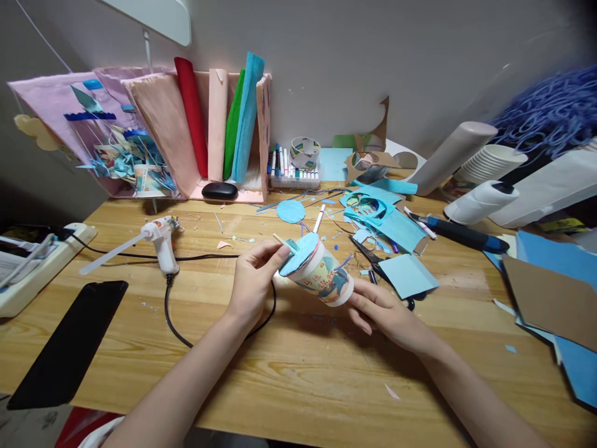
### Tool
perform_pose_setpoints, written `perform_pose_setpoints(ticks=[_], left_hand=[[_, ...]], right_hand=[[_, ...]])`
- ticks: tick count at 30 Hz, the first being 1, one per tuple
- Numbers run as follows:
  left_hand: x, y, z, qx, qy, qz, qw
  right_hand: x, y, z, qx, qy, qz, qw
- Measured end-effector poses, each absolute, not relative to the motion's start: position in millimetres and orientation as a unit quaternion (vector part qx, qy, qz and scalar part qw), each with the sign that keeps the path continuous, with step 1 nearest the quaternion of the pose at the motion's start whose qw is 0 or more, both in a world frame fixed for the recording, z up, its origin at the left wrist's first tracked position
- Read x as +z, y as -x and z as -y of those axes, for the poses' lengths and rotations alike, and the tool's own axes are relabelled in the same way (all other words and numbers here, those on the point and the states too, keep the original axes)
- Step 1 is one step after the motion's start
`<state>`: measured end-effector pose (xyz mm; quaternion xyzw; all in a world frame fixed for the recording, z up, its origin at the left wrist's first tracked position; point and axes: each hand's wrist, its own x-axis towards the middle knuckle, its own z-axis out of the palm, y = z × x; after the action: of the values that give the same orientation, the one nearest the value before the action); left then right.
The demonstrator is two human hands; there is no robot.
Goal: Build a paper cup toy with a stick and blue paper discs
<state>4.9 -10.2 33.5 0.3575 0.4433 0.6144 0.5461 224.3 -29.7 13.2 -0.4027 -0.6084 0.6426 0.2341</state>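
Note:
A printed paper cup point(326, 278) lies tilted on its side above the wooden table point(298, 373), its mouth covered by a light blue paper disc point(301, 252). A white stick point(319, 219) and a small strip stand out of the disc. My left hand point(254, 280) pinches the disc's rim at the cup's left end. My right hand point(380, 308) cradles the cup's base from below, fingers curled under it.
A white glue gun point(161, 239) with a black cord stands to the left, beside a black phone point(69, 342) and a power strip point(41, 261). Blue paper scraps point(382, 218), scissors point(373, 258), markers, tape, stacked cups point(489, 163) and cardboard point(550, 298) crowd the right and back.

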Motion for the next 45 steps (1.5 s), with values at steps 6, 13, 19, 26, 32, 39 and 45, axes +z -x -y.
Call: perform_pose_setpoints(ticks=[6,13,19,26,32,39,45], left_hand=[[35,-6,11,0.626,-0.366,-0.455,0.518],[35,-6,11,0.621,-0.372,-0.455,0.518],[34,-5,11,0.610,-0.383,-0.457,0.521],[33,-3,11,0.602,-0.407,-0.458,0.512],[31,-2,9,0.611,-0.392,-0.428,0.539],[31,-3,9,0.626,-0.371,-0.401,0.557],[33,-3,9,0.634,-0.352,-0.388,0.569]], right_hand=[[16,-216,33,0.584,0.455,0.594,0.316],[17,-217,35,0.450,0.466,0.677,0.350],[21,-223,33,0.424,0.458,0.709,0.328],[22,-224,33,0.417,0.463,0.715,0.318],[24,-225,33,0.422,0.456,0.716,0.319],[26,-225,33,0.449,0.447,0.708,0.313],[25,-227,34,0.462,0.444,0.704,0.307]])
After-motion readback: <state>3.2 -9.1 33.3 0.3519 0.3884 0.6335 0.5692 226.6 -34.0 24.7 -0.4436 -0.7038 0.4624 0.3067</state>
